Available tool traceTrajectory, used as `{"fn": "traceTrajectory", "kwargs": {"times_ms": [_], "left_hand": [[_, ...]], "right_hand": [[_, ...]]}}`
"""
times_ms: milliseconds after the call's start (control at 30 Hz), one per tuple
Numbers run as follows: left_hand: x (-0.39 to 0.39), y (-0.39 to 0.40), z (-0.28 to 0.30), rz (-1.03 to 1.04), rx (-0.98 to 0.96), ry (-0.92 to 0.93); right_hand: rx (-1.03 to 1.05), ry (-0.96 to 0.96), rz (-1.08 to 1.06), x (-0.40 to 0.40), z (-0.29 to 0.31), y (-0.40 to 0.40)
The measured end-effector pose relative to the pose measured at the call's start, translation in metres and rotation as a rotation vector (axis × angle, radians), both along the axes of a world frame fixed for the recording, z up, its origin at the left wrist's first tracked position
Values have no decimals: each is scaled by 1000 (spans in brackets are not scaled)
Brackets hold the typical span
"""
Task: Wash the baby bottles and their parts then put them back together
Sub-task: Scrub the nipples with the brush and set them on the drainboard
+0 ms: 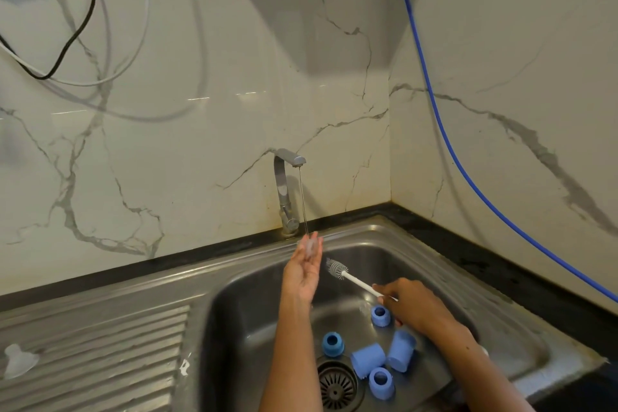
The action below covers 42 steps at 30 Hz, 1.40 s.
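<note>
My left hand (303, 269) is raised under the tap's thin water stream (303, 204), and its fingers hold a clear silicone teat (310, 246) at the fingertips. My right hand (411, 306) grips the white handle of a small bottle brush (347, 276), whose bristle head points up and left toward the teat without touching it. In the steel sink (254, 298) lie several blue bottle parts: rings (332, 343) (380, 315) (381, 382) and caps (368, 359) (401, 349). Another clear teat (18, 365) rests on the ribbed draining board.
The tap (284, 191) stands at the back rim of the sink. A drain strainer (337, 385) sits in the basin floor. A blue hose (444, 130) runs down the right wall. Black and white cables (77, 30) hang on the left wall.
</note>
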<state>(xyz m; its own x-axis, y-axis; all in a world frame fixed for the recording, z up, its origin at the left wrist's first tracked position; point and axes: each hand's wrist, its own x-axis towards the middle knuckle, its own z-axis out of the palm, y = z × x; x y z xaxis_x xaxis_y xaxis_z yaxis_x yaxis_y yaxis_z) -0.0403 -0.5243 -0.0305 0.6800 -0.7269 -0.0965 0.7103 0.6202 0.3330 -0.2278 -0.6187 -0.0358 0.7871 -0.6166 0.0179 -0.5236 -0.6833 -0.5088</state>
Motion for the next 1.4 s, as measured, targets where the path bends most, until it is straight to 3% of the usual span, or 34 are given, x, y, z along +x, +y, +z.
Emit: {"fn": "traceTrajectory", "kwargs": {"times_ms": [267, 467, 700, 867, 1100, 1400], "left_hand": [[-6, -4, -2, -136, -122, 188], [5, -5, -6, -80, -152, 131], [6, -11, -4, 56, 78, -190], [7, -9, -4, 109, 72, -169], [-17, 4, -3, 226, 521, -287], [-43, 95, 12, 267, 975, -874]], "right_hand": [[12, -2, 1, 1, 4, 1], [7, 7, 12, 1, 3, 2], [33, -17, 28, 4, 1, 3], [25, -10, 58, 7, 0, 3], [45, 9, 112, 5, 4, 10], [-136, 47, 180, 0, 20, 44]]}}
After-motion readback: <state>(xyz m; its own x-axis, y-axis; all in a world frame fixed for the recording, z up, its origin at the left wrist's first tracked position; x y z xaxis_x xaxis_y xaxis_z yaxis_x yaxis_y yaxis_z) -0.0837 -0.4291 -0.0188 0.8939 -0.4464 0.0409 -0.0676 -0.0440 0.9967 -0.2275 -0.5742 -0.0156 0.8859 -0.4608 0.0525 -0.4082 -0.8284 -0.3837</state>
